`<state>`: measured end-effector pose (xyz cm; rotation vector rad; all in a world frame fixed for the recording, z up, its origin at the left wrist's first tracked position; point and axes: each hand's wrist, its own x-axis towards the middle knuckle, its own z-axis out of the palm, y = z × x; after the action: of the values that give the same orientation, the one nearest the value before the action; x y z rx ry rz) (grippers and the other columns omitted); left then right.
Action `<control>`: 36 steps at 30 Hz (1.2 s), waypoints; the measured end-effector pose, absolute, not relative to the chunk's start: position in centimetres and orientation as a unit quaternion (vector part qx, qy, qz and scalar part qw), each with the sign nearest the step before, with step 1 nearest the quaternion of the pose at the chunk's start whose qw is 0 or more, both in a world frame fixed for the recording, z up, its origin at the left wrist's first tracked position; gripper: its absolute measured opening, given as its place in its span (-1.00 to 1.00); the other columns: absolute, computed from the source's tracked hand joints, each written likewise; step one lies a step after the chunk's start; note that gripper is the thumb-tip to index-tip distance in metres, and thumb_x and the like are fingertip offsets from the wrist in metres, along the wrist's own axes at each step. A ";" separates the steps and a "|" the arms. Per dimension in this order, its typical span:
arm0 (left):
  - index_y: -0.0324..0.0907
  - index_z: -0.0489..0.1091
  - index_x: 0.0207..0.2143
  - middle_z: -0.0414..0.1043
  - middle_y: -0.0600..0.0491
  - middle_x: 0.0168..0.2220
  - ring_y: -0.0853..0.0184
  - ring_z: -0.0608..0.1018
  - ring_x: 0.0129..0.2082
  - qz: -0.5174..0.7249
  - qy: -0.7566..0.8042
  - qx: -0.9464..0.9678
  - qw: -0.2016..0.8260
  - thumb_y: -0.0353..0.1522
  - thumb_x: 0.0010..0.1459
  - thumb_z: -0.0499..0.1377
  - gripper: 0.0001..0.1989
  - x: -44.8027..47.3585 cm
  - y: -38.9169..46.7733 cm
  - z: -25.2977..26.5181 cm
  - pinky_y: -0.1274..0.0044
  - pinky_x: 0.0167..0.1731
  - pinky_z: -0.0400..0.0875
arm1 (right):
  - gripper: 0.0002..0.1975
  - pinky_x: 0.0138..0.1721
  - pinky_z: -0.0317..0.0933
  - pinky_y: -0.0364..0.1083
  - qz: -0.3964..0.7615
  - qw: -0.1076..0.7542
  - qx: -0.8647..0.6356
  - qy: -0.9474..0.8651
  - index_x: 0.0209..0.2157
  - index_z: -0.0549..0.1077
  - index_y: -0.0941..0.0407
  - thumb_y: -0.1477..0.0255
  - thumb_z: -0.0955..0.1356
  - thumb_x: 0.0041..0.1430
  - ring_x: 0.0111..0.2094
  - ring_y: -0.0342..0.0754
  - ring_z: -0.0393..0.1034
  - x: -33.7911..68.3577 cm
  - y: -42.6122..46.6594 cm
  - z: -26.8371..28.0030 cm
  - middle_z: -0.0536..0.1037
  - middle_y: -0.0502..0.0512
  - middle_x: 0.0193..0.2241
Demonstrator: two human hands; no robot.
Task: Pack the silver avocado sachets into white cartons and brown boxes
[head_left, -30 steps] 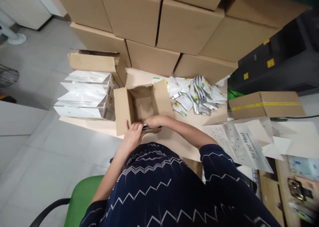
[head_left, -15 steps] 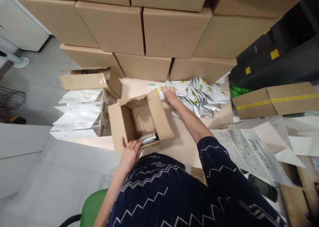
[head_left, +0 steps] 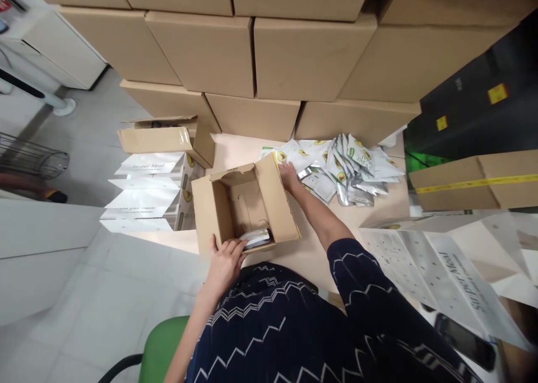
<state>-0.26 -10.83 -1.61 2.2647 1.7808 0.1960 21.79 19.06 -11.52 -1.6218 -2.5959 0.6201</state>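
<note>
An open cardboard box [head_left: 247, 204] stands in front of me on the table, its flaps folded outward. White flat pouches [head_left: 256, 237] lie inside along its near wall. My left hand [head_left: 227, 262] is closed over the near edge of the box, fingertips beside those pouches. Just past the right flap, my right hand [head_left: 288, 177] is closed at the edge of a white pouch with an avocado print [head_left: 282, 155]; the flap partly hides its fingers. Right of it lies a pile of similar white and silver pouches [head_left: 351, 167].
Large closed cartons [head_left: 311, 58] are stacked behind the table. On the left stand open white printed boxes [head_left: 147, 195] and another open carton [head_left: 155, 139]. More white boxes [head_left: 437, 265], a taped carton [head_left: 474, 178] and a phone [head_left: 464, 341] are at right. A green chair [head_left: 163, 349] is below.
My right hand has drawn slightly toward me and closer to the box flap, with its fingers more curled. My left hand stays on the box. The view has shifted a little.
</note>
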 end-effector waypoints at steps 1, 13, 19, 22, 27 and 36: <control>-0.09 0.43 0.08 0.57 -0.06 -0.04 0.18 0.56 -0.02 0.068 0.610 0.780 0.125 -0.34 0.33 0.10 -0.70 -0.3 -10.9 -1.7 -0.09 0.33 -0.37 | -0.58 0.23 0.00 0.20 0.208 0.045 -0.549 -0.808 0.11 0.39 0.28 0.43 0.21 0.28 0.19 0.25 0.20 22.0 18.8 -11.2 0.46 0.46 0.08; -0.09 0.42 0.10 0.55 -0.10 -0.04 0.11 0.54 -0.02 0.074 0.595 0.789 0.136 -0.34 0.34 0.06 -0.67 -0.3 -10.9 -2.4 -0.17 0.29 -0.33 | -0.76 -0.17 0.48 -0.01 0.424 0.648 -0.457 -0.437 -0.13 0.42 -0.01 0.24 0.38 0.18 -0.43 -0.21 0.44 32.2 12.1 1.4 0.50 -0.11 -0.31; -0.13 0.40 0.12 0.55 -0.11 -0.03 0.10 0.54 -0.04 0.063 0.594 0.790 0.140 -0.34 0.34 0.06 -0.66 0.0 -10.9 -2.2 -0.21 0.27 -0.35 | -0.80 -0.17 0.45 0.02 0.511 0.484 -0.394 -0.590 -0.15 0.51 -0.01 0.28 0.42 0.18 -0.31 -0.09 0.51 28.8 4.6 8.6 0.56 -0.02 -0.26; -0.14 0.40 0.13 0.55 -0.12 -0.02 0.09 0.54 -0.04 0.060 0.595 0.790 0.139 -0.35 0.33 0.08 -0.65 0.2 -11.0 -2.2 -0.22 0.26 -0.35 | -0.81 -0.13 0.36 -0.02 0.474 0.289 -0.413 -0.722 -0.15 0.53 0.06 0.38 0.31 0.26 -0.26 -0.06 0.48 24.9 3.6 8.0 0.57 0.00 -0.29; -0.10 0.40 0.15 0.54 -0.13 0.01 0.06 0.54 -0.02 0.073 0.601 0.784 0.135 -0.35 0.32 0.09 -0.63 0.4 -11.1 -2.4 -0.25 0.25 -0.34 | -0.68 -0.16 0.23 -0.11 0.374 -0.023 -0.382 -0.845 -0.10 0.51 0.16 0.50 0.17 0.31 -0.18 -0.03 0.45 19.6 4.6 6.3 0.60 0.13 -0.19; -0.12 0.40 0.16 0.54 -0.13 0.03 0.03 0.54 -0.01 0.065 0.605 0.781 0.139 -0.36 0.30 0.12 -0.62 0.7 -11.0 -2.0 -0.26 0.24 -0.29 | -0.64 -0.31 0.18 -0.10 0.224 -0.388 -0.238 -0.862 -0.05 0.56 0.39 0.62 0.27 0.15 -0.19 0.08 0.49 12.8 6.0 4.1 0.59 0.44 -0.08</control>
<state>0.70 -10.97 -2.04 2.2596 1.7490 0.1868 12.79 6.02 4.06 -1.0180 -3.6832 0.9557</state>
